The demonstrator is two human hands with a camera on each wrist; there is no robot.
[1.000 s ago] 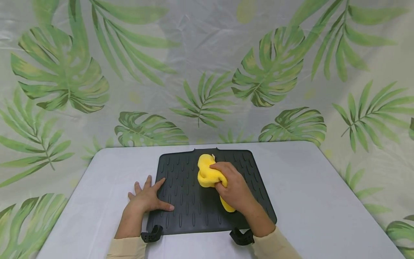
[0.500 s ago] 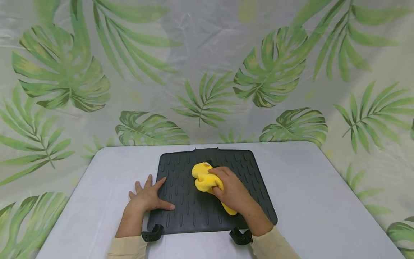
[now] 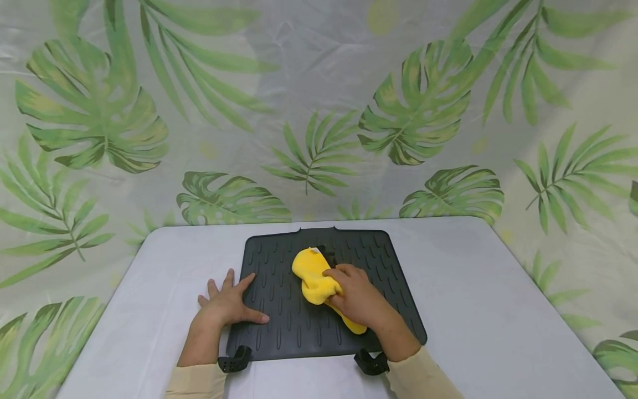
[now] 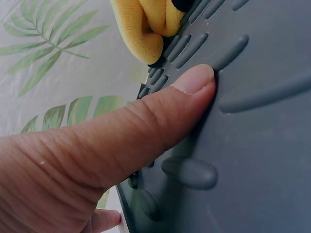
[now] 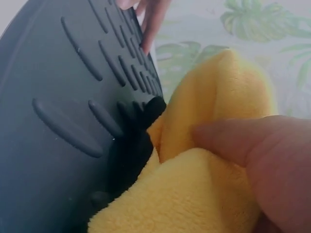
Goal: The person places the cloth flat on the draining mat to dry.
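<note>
A fluffy yellow cloth (image 3: 311, 271) lies bunched on a black ridged mat (image 3: 279, 332), right of the mat's middle in the head view. My right hand (image 3: 358, 296) grips the cloth, its thumb pressed into the folds (image 5: 194, 194) in the right wrist view. Dark patches show between the cloth's lower edge and the mat there. At the mat's left edge my left hand (image 3: 224, 305) rests with fingers spread, holding nothing. Its thumb (image 4: 160, 109) lies straight over the ridges in the left wrist view, and the cloth (image 4: 141, 31) shows beyond it.
Under the mat is a white-covered table (image 3: 478, 299) with rounded far corners. Behind it hangs a pale curtain (image 3: 319, 72) printed with green leaves. Black bands (image 3: 234, 360) sit at both wrists, near the mat's front edge.
My right hand has drawn the cloth leftward and a little nearer over the mat; the cloth's far end now lies more to the left. My left hand has stayed in place.
</note>
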